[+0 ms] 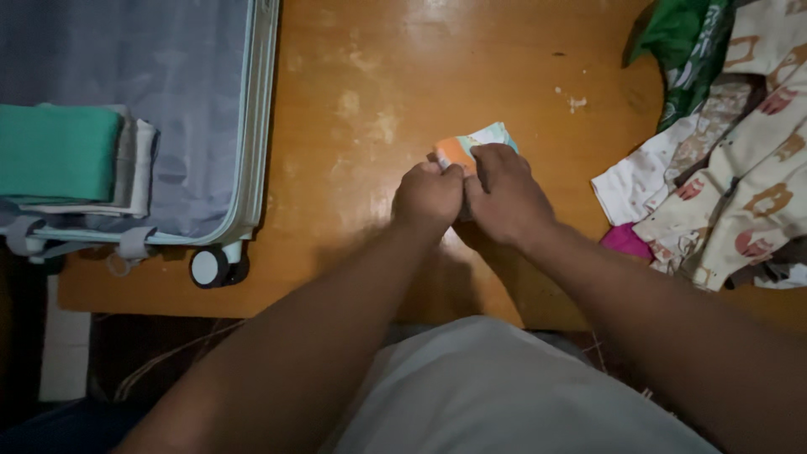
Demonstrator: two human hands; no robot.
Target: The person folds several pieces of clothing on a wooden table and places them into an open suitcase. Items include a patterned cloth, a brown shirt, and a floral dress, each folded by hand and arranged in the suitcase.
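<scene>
Small folded cloth, orange, white and pale green (471, 145): only far end shows beyond knuckles; rest covered by left hand (429, 197) and right hand (504, 195); fingertips tucked under, grip not readable. Open grey-lined suitcase with pale green rim (252, 126): cut by top and left edges; only one wheel visible. Folded teal cloth on stack of folded pale cloths (55, 153): cut by left edge. Heap of cream printed garments (740, 193): runs off right edge, single pieces not separable. Green patterned fabric (685, 46): cut by top edge.
</scene>
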